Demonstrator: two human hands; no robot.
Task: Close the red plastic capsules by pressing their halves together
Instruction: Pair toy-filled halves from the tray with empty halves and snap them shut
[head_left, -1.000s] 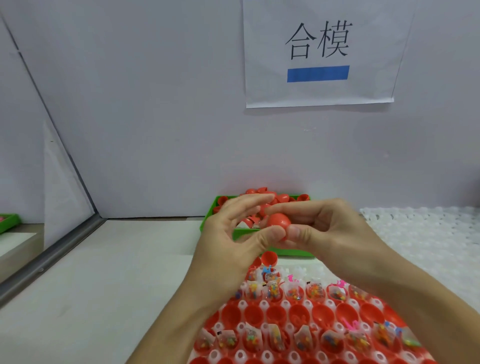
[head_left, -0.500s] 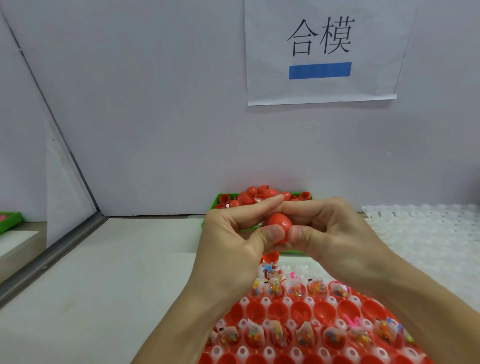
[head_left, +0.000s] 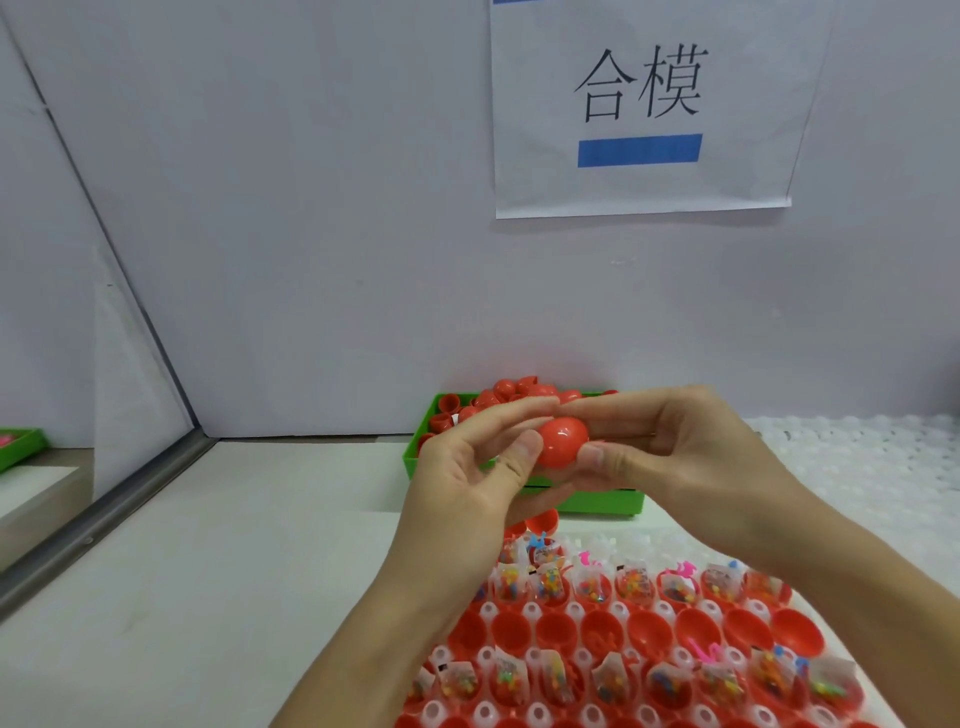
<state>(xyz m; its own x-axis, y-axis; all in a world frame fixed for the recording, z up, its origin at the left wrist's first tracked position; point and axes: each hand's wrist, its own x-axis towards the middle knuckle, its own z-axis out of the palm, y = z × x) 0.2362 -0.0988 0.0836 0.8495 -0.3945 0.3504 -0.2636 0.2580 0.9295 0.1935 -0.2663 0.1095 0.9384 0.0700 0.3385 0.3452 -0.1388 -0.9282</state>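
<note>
We see one red capsule held up in the air between our two hands, in front of the green bin. Our left hand pinches it from the left, thumb on the near side and fingers curled behind it; our right hand pinches it from the right, thumb below and forefinger along the top. The capsule looks whole, its two halves meeting with no gap we can make out.

One green bin stands against the back wall, heaped with loose red capsule halves; we cannot count them, since our hands cover much of the pile. Below our wrists lies one white tray with red open halves seated in rows. The row with nothing inside shows about seven cups; the rows above and below it carry small clear packets of coloured bits, roughly seven or eight each, though the edges are hidden. One paper sign with two characters and one blue bar hangs on the wall. A white bubbled sheet lies to the right.

Compared with half a second ago, our left thumb has slid off the front of the capsule, so more of its red surface shows, and the hands sit slightly higher against the bin.
</note>
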